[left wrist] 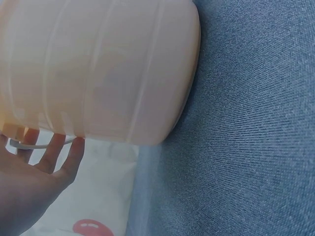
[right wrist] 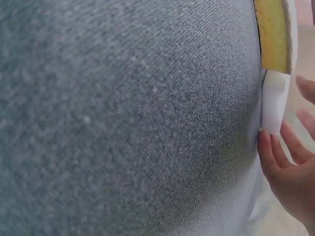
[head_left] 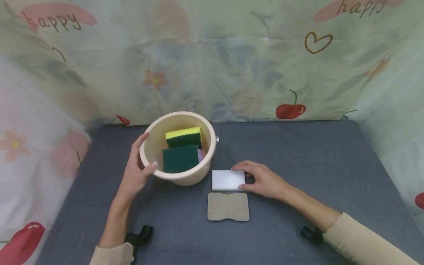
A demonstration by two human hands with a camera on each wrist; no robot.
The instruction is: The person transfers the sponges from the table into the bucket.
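A cream bucket (head_left: 198, 171) stands on the table, holding a yellow-and-green scouring sponge (head_left: 183, 137), a dark green scouring pad (head_left: 180, 159) and something pinkish-purple mostly hidden behind it. My left hand (head_left: 135, 173) grips the bucket's left rim, thumb over the edge and fingers along the outside; the left wrist view shows the fingertips against the bucket's wall (left wrist: 113, 73). My right hand (head_left: 263, 180) pinches the right end of a white sponge block (head_left: 226, 180) lying flat, thumb at its near edge and fingers at its far edge.
Just in front of the white block lies a notched sponge (head_left: 228, 207), grey-beige on top, with a yellow body (right wrist: 274, 37) in the right wrist view. A dark grey cloth covers the table (head_left: 298, 147). Printed curtains (head_left: 212, 73) close off the back and sides.
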